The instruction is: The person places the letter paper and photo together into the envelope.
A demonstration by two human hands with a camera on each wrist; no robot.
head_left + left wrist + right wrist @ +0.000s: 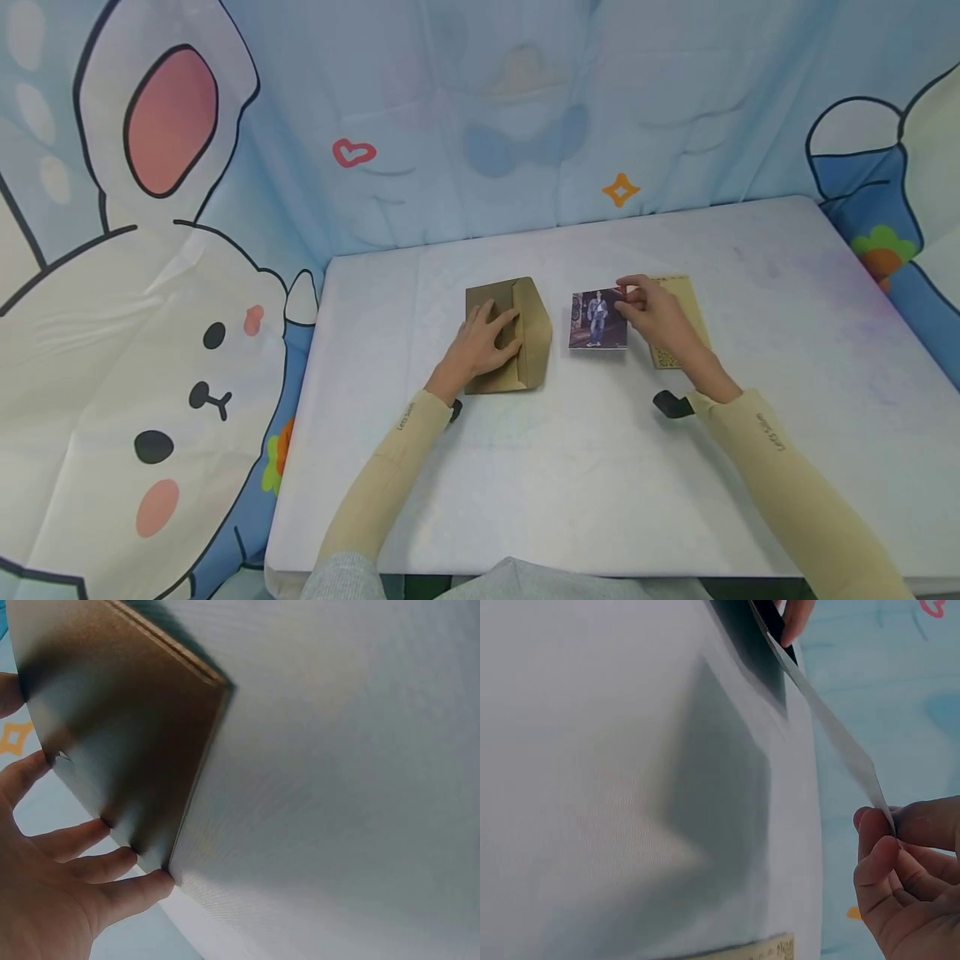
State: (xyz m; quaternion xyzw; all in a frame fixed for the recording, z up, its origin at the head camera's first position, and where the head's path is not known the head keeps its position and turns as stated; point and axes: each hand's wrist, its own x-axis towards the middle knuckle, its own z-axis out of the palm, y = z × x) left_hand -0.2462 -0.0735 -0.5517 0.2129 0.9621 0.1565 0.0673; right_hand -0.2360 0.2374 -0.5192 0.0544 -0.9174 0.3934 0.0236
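A brown kraft envelope (535,333) lies on the table with its pointed flap to the right. My left hand (480,342) rests on it with fingers spread; in the left wrist view the fingertips (154,889) touch the envelope (142,712). To the right, my right hand (658,317) pinches the edge of a small photo card (588,323) between thumb and fingers. The card shows a standing figure against a dark background. In the right wrist view the photo card (836,735) appears nearly edge-on, raised above the table, with its shadow below.
A yellowish printed card (686,298) lies partly hidden under the right hand. The white-covered table (555,483) meets a blue cartoon-printed curtain (465,200) at the back. A large printed rabbit (112,358) is on the left.
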